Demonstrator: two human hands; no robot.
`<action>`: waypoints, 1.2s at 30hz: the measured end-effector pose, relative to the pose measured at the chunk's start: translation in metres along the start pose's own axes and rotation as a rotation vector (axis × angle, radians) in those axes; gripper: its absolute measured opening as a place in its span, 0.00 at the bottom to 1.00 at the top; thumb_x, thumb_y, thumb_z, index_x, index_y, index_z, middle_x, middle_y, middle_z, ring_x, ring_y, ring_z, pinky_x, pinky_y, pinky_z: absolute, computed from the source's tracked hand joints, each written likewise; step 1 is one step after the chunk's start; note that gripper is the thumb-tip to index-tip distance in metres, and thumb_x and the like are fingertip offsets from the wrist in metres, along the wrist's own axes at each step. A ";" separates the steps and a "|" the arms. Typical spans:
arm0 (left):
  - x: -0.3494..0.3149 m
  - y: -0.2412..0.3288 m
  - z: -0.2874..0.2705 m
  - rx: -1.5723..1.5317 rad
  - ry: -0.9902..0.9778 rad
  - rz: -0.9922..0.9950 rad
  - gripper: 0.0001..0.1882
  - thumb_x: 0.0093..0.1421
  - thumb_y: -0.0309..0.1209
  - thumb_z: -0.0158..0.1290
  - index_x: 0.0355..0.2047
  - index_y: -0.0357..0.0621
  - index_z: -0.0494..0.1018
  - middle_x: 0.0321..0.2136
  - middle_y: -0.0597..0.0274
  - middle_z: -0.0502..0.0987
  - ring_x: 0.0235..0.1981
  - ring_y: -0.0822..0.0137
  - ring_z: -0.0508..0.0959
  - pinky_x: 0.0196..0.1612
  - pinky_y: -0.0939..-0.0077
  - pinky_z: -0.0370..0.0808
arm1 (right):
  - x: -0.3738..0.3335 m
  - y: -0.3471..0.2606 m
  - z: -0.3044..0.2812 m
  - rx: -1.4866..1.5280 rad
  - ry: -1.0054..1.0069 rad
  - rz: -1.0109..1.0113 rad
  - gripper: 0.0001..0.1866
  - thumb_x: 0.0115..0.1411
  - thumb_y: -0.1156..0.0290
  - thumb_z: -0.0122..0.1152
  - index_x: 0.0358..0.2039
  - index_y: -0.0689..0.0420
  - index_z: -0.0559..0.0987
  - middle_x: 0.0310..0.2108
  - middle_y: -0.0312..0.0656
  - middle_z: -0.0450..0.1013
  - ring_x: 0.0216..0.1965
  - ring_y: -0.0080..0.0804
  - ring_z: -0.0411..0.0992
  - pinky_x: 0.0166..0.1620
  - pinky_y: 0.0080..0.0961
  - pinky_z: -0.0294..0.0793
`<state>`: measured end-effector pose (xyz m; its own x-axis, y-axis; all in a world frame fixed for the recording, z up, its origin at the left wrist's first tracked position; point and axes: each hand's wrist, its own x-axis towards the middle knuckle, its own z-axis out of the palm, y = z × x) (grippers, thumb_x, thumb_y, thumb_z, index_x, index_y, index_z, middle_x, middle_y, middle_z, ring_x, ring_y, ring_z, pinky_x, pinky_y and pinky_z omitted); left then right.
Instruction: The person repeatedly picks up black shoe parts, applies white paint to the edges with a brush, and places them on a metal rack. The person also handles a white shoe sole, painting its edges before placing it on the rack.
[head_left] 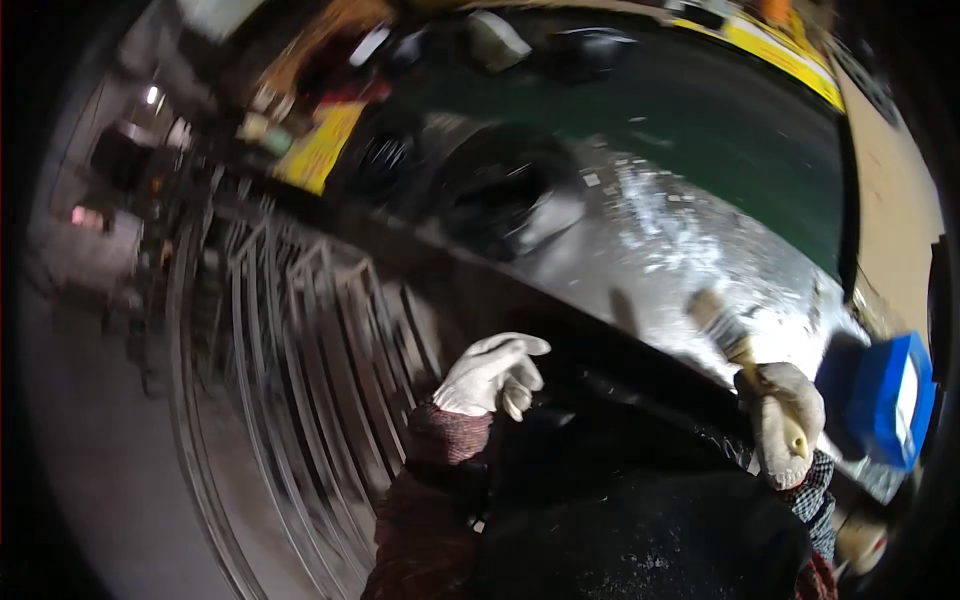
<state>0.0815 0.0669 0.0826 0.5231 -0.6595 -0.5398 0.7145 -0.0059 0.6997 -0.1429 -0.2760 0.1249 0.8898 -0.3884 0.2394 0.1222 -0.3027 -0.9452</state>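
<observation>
My right hand (787,420), in a pale work glove, is closed around the handle of a flat paintbrush (733,335). Its blurred bristles point away from me, over a shiny metal sheet (600,270) on the bench, marked with bright white glare or residue. In a similar glove, my left hand (492,375) hovers empty before the bench's dark front edge, its index finger stretched out and the other fingers loosely bent. A blue container (890,400), pale inside, stands just right of the brush hand.
Black round objects (505,190) sit on the sheet's left part. Behind spreads a dark green surface (730,140), with a yellow strip (780,55) at the far right. Yellow panel (325,145) lies far left. Several long metal frames (300,350) stand left of me beside the grey floor (110,430).
</observation>
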 end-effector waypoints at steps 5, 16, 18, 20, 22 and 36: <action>-0.070 -0.204 -0.212 0.206 0.482 0.183 0.20 0.62 0.38 0.56 0.52 0.41 0.74 0.41 0.52 0.81 0.42 0.54 0.81 0.44 0.62 0.79 | 0.032 -0.011 0.075 0.077 -0.058 -0.089 0.18 0.71 0.61 0.52 0.53 0.61 0.68 0.40 0.49 0.74 0.39 0.37 0.73 0.44 0.29 0.73; -0.032 -0.355 -0.351 0.964 0.947 -0.618 0.30 0.57 0.53 0.59 0.54 0.48 0.74 0.45 0.45 0.80 0.47 0.53 0.81 0.46 0.64 0.78 | 0.095 -0.023 0.176 -1.197 -0.232 -0.228 0.15 0.62 0.64 0.66 0.39 0.60 0.72 0.33 0.46 0.71 0.34 0.42 0.71 0.42 0.35 0.72; 0.009 -0.334 -0.396 0.834 1.159 -0.635 0.29 0.58 0.52 0.58 0.54 0.47 0.74 0.45 0.46 0.80 0.47 0.53 0.81 0.47 0.64 0.78 | 0.087 -0.002 0.148 -1.045 -0.183 -0.172 0.21 0.61 0.62 0.66 0.44 0.61 0.69 0.37 0.44 0.68 0.39 0.38 0.68 0.45 0.35 0.70; 0.035 -0.323 -0.437 0.646 1.369 -0.651 0.29 0.58 0.51 0.58 0.54 0.46 0.74 0.44 0.47 0.80 0.47 0.53 0.80 0.47 0.64 0.78 | 0.090 0.000 0.151 -1.077 -0.230 -0.068 0.23 0.60 0.62 0.67 0.47 0.62 0.68 0.37 0.45 0.69 0.40 0.38 0.69 0.46 0.36 0.71; 0.065 -0.321 -0.466 0.464 1.504 -0.644 0.28 0.59 0.50 0.58 0.54 0.45 0.73 0.44 0.48 0.80 0.46 0.54 0.80 0.48 0.64 0.78 | 0.079 0.014 0.133 -1.095 -0.220 -0.054 0.25 0.59 0.63 0.67 0.49 0.64 0.68 0.42 0.49 0.71 0.42 0.40 0.72 0.46 0.37 0.74; 0.077 -0.386 -0.522 -0.631 1.757 0.221 0.24 0.62 0.43 0.57 0.53 0.40 0.73 0.41 0.53 0.79 0.43 0.56 0.79 0.50 0.63 0.77 | 0.067 -0.013 0.106 -1.312 -0.296 0.019 0.27 0.62 0.67 0.61 0.59 0.58 0.64 0.51 0.47 0.68 0.49 0.38 0.69 0.54 0.34 0.69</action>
<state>0.0885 0.4108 -0.4736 0.1430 0.8136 -0.5635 0.4059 0.4711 0.7831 -0.0381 -0.2058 0.1300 0.9678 -0.2512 0.0143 -0.2512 -0.9679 0.0009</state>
